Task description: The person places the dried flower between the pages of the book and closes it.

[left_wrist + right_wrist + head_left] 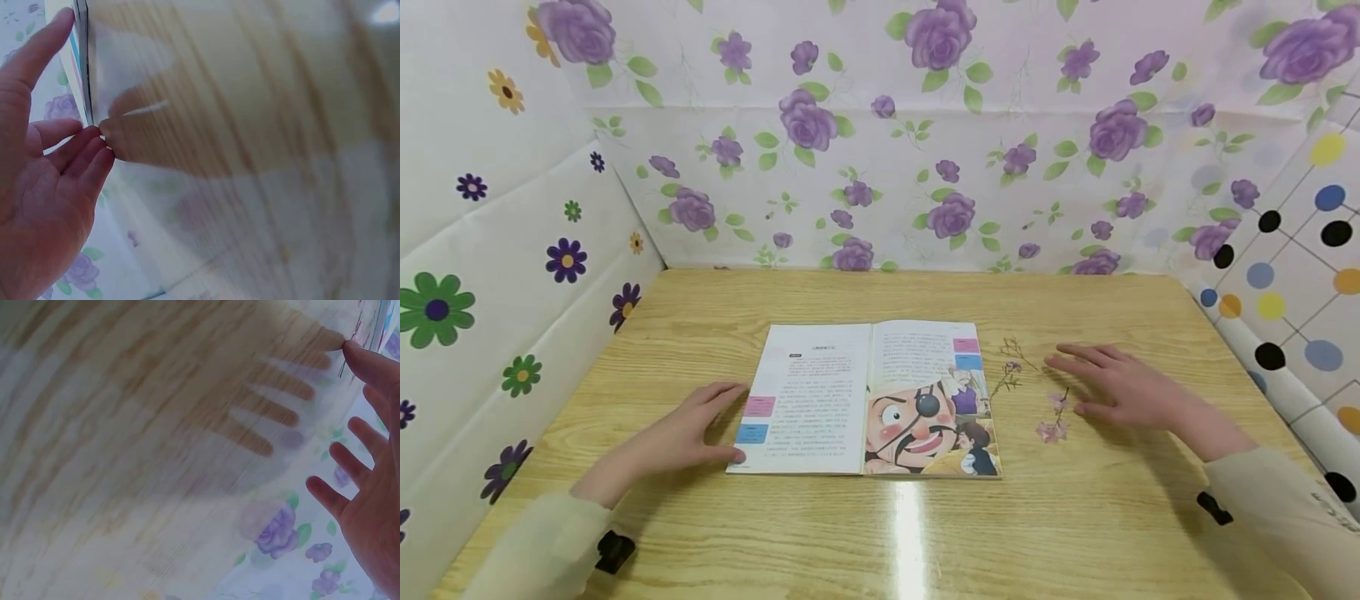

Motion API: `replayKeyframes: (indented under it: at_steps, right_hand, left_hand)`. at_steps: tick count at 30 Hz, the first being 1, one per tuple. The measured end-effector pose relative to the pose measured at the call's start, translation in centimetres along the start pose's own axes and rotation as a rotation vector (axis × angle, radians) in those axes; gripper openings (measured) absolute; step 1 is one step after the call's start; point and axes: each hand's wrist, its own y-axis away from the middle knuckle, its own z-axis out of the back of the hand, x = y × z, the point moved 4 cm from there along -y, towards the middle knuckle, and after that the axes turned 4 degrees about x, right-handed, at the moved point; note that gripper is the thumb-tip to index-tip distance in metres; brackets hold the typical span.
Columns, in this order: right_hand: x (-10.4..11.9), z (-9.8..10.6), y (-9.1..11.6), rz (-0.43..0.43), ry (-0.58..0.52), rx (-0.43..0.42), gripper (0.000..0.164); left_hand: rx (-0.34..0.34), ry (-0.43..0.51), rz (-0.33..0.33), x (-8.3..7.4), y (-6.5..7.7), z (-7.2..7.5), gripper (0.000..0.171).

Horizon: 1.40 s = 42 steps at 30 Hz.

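An open book with text on its left page and a cartoon face wearing an eye patch on the right lies on the table. At its left edge rests my left hand, the thumb on the lower left corner and the fingers along the side. The left wrist view shows that hand with its thumb against the book's edge. Right of the book, my right hand has its fingers spread beside a pink flower sprig. In the right wrist view the hand holds nothing.
A small purple flower sprig and a thin brownish sprig lie by the book's right edge. The glossy wooden table is walled by a purple-flowered cloth behind and patterned cloths at both sides.
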Motion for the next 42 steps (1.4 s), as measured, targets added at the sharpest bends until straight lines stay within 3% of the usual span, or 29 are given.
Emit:
replayKeyframes:
  at_steps: [6,14,24,30,42]
  right_hand:
    - [0.0,-0.2,-0.1,-0.039,-0.08,0.04,0.062]
    - [-0.5,-0.5,0.0,-0.052,-0.15,0.025,0.052]
    - [-1.6,-0.7,-0.2,-0.033,-0.347,-0.037,0.031]
    - [-2.5,-1.1,-0.1,-0.038,-0.395,-0.052,0.023]
    - [-3.4,-1.6,-0.2,-0.091,-0.548,-0.057,0.014]
  left_hand:
    - [-0.04,0.014,0.022,-0.4,0.0,0.0,0.082]
    - [0.019,0.198,0.1,-0.9,-0.2,-0.4,0.078]
    - [0.088,0.339,0.087,-1.1,0.1,-0.7,0.089]
    - [0.132,0.384,0.049,-1.2,0.4,-0.6,0.096]
    - [0.188,0.536,0.056,-0.3,0.4,-0.9,0.099]
